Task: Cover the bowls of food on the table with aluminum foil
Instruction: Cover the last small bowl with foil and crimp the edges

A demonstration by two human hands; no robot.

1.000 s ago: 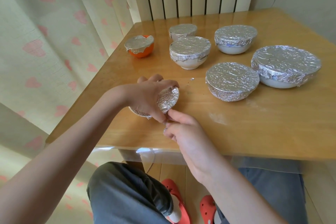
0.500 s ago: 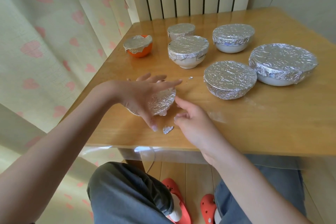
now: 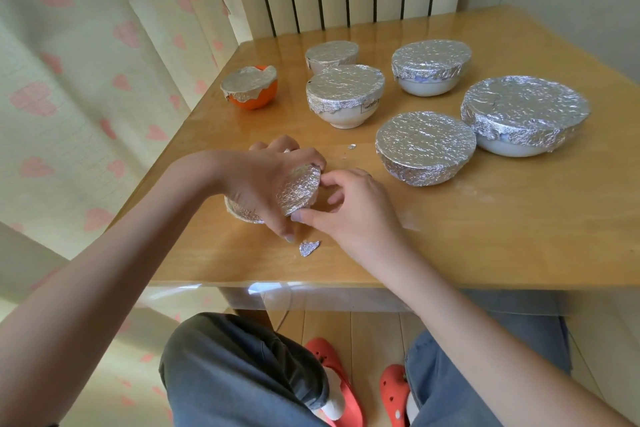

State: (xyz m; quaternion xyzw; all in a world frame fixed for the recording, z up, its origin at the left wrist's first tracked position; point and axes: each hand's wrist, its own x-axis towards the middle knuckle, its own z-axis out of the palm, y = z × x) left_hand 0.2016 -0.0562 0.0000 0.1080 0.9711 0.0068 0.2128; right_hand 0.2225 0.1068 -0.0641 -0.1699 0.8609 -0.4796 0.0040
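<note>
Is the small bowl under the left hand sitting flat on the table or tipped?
Tipped. The small bowl has its foil-covered top facing right, toward the right hand, not upward. The left hand grips it from above.
</note>
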